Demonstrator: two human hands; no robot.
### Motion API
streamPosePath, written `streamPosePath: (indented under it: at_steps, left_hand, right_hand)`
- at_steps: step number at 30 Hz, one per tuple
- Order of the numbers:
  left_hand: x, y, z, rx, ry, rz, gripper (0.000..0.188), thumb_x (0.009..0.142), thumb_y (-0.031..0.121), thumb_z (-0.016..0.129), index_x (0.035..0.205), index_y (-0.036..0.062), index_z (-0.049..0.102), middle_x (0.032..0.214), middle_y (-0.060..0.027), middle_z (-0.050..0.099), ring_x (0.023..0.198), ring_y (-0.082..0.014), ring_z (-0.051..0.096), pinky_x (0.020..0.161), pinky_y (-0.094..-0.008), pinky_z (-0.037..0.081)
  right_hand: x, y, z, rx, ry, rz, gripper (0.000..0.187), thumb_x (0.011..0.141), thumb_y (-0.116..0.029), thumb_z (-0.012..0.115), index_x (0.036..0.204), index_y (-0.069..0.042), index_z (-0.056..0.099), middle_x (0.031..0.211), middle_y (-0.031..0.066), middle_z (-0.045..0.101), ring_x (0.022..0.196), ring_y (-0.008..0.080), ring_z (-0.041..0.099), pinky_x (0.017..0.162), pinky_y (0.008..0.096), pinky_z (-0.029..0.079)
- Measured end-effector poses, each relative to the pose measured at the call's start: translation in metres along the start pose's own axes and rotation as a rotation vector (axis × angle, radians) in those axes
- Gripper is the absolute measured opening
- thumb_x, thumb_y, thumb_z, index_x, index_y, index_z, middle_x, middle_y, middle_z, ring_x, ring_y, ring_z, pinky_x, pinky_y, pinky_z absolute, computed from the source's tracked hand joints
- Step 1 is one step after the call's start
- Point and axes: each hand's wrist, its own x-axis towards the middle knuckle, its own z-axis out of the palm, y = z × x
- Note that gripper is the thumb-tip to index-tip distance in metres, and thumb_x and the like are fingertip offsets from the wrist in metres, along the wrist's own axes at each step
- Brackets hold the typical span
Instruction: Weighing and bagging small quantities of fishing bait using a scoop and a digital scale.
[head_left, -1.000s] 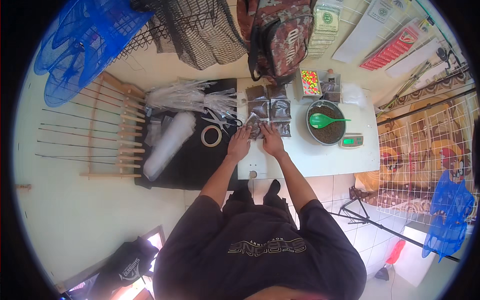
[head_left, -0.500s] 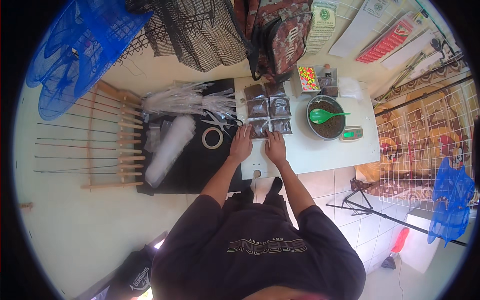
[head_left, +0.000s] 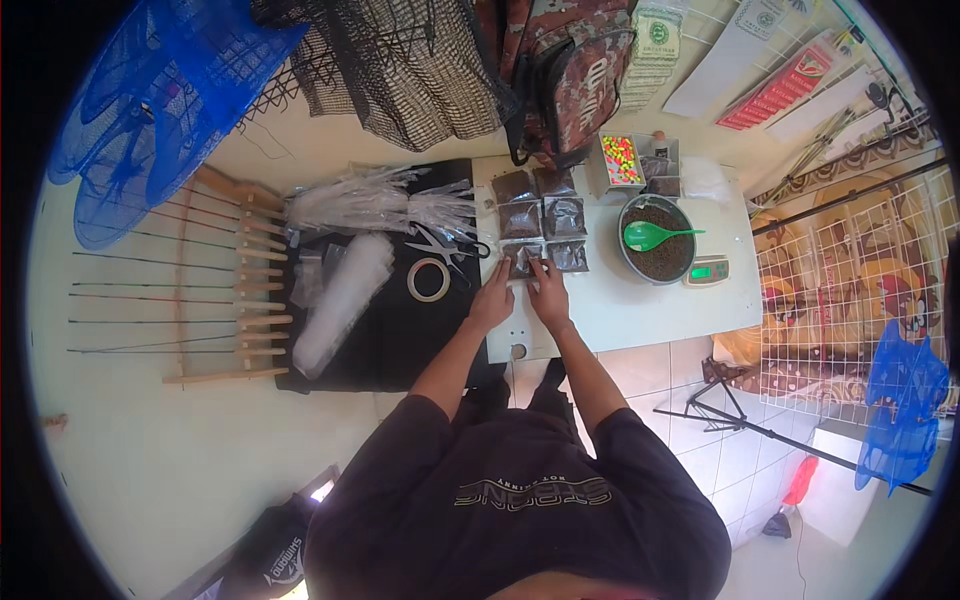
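Observation:
Several clear plastic packets of dark brown granules lie in two columns on the white tabletop. The nearest packet of the left column [head_left: 524,255] is between my hands. My left hand [head_left: 492,302] has its fingertips closed on that packet's left side, and my right hand [head_left: 548,298] holds its near right part. The fingers hide much of the near edge. Right beside it lies another filled packet [head_left: 569,256]. Further right stands a grey bowl [head_left: 627,262] of brown granules [head_left: 660,263] with a green spoon [head_left: 648,236] lying in it.
A digital scale [head_left: 707,271] sits right of the bowl; a box of colourful pellets [head_left: 621,160] stands behind. On the black cloth [head_left: 400,350] at left lie scissors [head_left: 437,247], a tape roll [head_left: 429,280], plastic bags [head_left: 345,300] and plastic strips [head_left: 350,205]. A backpack [head_left: 575,90] hangs above.
My hands have come closer together, and their fingers now reach over the near packet instead of resting along its edge. The whole view has shifted slightly.

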Motion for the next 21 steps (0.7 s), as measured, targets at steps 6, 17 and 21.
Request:
streamPosePath:
  at_steps: [6, 17, 21]
  left_hand:
    - [0.003, 0.017, 0.008, -0.076, 0.05, -0.045, 0.069, 0.078, 0.006, 0.049, 0.139, -0.0024, 0.019, 0.139, -0.0269, 0.028, 0.123, -0.0391, 0.039, 0.098, -0.0397, 0.039]
    - [-0.005, 0.01, 0.001, 0.359, -0.058, 0.133, 0.061, 0.083, 0.012, 0.049, 0.14, 0.0049, 0.027, 0.146, -0.0142, 0.025, 0.135, -0.0316, 0.023, 0.107, -0.041, 0.026]
    - [-0.008, 0.016, 0.005, 0.312, 0.081, 0.158, 0.061, 0.084, 0.012, 0.048, 0.141, 0.0102, 0.026, 0.147, -0.0127, 0.023, 0.135, -0.0328, 0.021, 0.108, -0.0426, 0.024]
  right_hand:
    - [0.014, 0.011, -0.006, -0.059, 0.02, -0.019, 0.048, 0.074, -0.009, 0.063, 0.121, -0.009, 0.051, 0.116, 0.0136, 0.05, 0.105, 0.0326, 0.05, 0.086, 0.0401, 0.046]
    - [-0.01, 0.019, -0.015, -0.262, -0.012, -0.317, 0.052, 0.076, -0.009, 0.054, 0.128, -0.006, 0.047, 0.135, 0.0123, 0.043, 0.127, 0.0388, 0.032, 0.106, 0.0417, 0.029]
    - [-0.015, 0.011, -0.02, -0.211, 0.011, -0.281, 0.054, 0.078, -0.009, 0.053, 0.131, -0.008, 0.044, 0.138, 0.0103, 0.04, 0.127, 0.0389, 0.032, 0.108, 0.0417, 0.025]
